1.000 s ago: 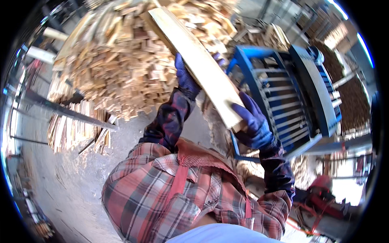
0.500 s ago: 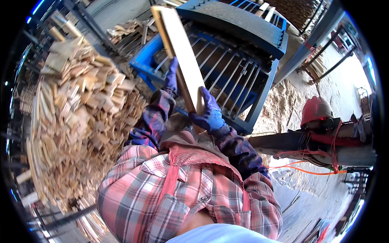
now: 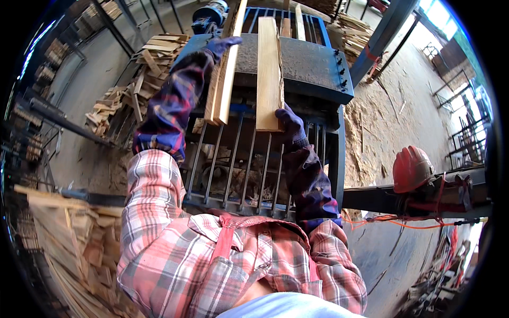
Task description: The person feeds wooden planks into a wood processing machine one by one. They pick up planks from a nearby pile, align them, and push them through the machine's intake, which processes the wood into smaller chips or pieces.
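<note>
Both my hands wear purple-blue work gloves. My left hand (image 3: 221, 47) grips a pair or more of long narrow wooden boards (image 3: 224, 87) by their side, over the left of the blue machine's grey top cover. My right hand (image 3: 291, 123) is closed on the lower right edge of another pale wooden board (image 3: 269, 79); its thumb lies near the board's end. A gap separates the two lots of wood. Both are held lengthwise above the blue machine (image 3: 313, 69), whose metal bars (image 3: 230, 164) run below my forearms.
A heap of cut boards (image 3: 79, 233) stands at lower left, another pile (image 3: 151, 58) beyond the machine's left. A red hard hat (image 3: 411, 168) sits on a beam at right, with orange cables (image 3: 392, 220) hanging. A steel post (image 3: 384, 37) rises behind right. Strips (image 3: 299, 24) lie on the far bars.
My hands have moved forward over the machine. The boards, held together before, are now split between my hands. I face the machine more squarely, and the left heap has shifted lower in view.
</note>
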The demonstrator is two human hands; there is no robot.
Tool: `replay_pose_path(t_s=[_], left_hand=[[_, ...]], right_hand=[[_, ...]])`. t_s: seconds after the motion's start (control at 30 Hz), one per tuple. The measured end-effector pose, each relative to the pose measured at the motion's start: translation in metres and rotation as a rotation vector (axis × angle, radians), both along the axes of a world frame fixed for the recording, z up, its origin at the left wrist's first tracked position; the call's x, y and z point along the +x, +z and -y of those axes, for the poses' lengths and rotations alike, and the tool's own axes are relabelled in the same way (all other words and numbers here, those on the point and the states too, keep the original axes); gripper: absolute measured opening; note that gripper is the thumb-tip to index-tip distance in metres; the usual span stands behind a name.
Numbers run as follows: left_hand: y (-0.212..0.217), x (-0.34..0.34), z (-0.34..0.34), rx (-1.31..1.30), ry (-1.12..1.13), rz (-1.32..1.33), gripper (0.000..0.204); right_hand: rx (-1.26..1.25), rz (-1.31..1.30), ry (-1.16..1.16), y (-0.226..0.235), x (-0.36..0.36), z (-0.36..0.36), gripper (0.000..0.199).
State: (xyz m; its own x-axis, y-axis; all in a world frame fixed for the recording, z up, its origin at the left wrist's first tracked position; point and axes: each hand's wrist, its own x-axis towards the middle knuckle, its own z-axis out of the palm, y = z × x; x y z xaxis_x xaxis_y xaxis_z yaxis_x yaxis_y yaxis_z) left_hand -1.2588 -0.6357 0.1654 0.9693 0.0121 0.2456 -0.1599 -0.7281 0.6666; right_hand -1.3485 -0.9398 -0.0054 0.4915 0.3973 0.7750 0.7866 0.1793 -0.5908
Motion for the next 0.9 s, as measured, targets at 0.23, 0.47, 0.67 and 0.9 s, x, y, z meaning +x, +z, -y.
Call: replay_pose_path(t_s=[0.23, 0.47, 0.67, 0.9], left_hand=[[-0.126, 0.065, -0.013, 0.735, 0.223, -0.281, 0.081], [-0.16, -0.013, 0.018, -0.214, 0.093, 0.246, 0.046], [-0.191, -0.277, 0.205, -0.873, 0.045, -0.362, 0.05], [-0.231, -0.389, 0.258, -0.705, 0.323, -0.097, 0.057]], right_hand=[[0.159, -1.32, 0.007, -0.015, -0.007, 0.04, 0.049], [0.218, -1.11, -0.155, -0.005, -0.086, 0.056, 0.063], [0.386, -1.182, -0.197, -0.017, -0.21, 0.041, 0.062], [-0.309, -0.777, -0.337, -0.059, -0.299, 0.097, 0.06]])
